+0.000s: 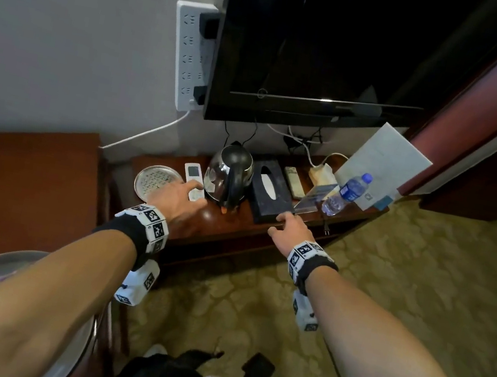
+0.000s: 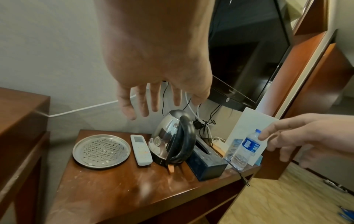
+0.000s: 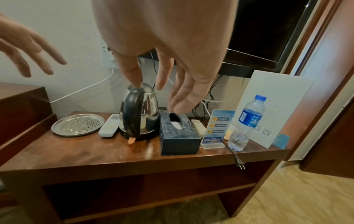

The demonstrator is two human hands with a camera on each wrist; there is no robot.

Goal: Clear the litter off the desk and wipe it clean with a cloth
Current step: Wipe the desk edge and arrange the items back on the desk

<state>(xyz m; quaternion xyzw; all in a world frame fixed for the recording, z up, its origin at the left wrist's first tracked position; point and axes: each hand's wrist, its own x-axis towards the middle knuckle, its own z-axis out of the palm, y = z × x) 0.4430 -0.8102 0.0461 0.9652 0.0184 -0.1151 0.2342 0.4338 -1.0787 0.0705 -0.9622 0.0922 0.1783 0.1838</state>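
The small wooden desk (image 1: 211, 225) (image 3: 86, 151) carries a plastic water bottle (image 1: 346, 193) (image 3: 247, 122) at its right end, a dark tissue box (image 1: 270, 190) (image 3: 178, 133) in the middle and a round metal tray (image 1: 153, 180) (image 2: 101, 151) on the left. My left hand (image 1: 180, 196) (image 2: 153, 60) hovers open over the tray and a white remote (image 1: 194, 172) (image 2: 140, 150), fingers spread and holding nothing. My right hand (image 1: 288, 228) (image 3: 162, 45) is open and empty above the near corner of the tissue box. No cloth shows on the desk.
A steel kettle (image 1: 229, 175) (image 3: 139, 112) stands between the remote and the tissue box. Behind are a second remote (image 1: 294, 181), a blue sign (image 3: 218, 128), a white card (image 3: 275, 109) and cables. A loose plug (image 3: 240, 162) hangs over the front edge. The TV (image 1: 329, 53) hangs above.
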